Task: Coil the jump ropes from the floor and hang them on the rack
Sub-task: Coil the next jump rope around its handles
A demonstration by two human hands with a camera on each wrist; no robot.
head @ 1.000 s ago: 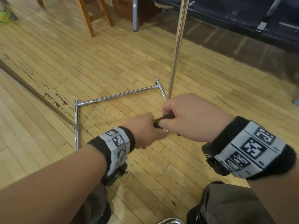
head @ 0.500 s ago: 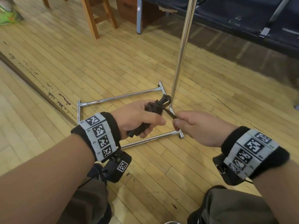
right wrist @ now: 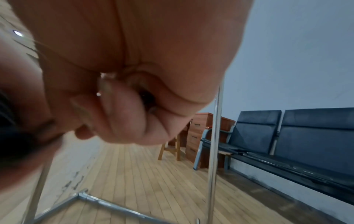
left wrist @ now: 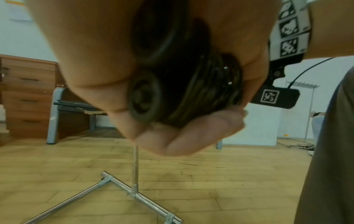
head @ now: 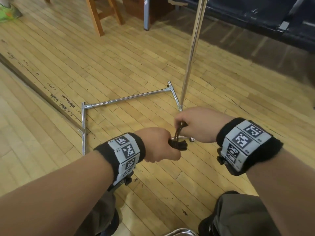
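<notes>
Head view looks down; wrist views close, low — all share rack [head: 190, 53].

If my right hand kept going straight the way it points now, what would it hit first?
Probably the left hand and the coiled jump rope it grips: the right hand points left toward them, already pinching the rope's strands. Depth is unclear.

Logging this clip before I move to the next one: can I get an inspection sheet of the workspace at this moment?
Surface: wooden plank floor, scuffed, with a dark worn strip at the left.
Job's things: coiled black jump rope bundled with its handles; chrome rack, base on the floor and upright pole rising beyond the hands.
Clutter: nothing seen on the floor by the rack.
Grippers: left hand grips the coil; right hand pinches rope strands above it.
Cables: thin black lead by the right wrist band.
Surroundings: wooden stool legs, wooden drawer unit, dark bench seats, pale wall.
</notes>
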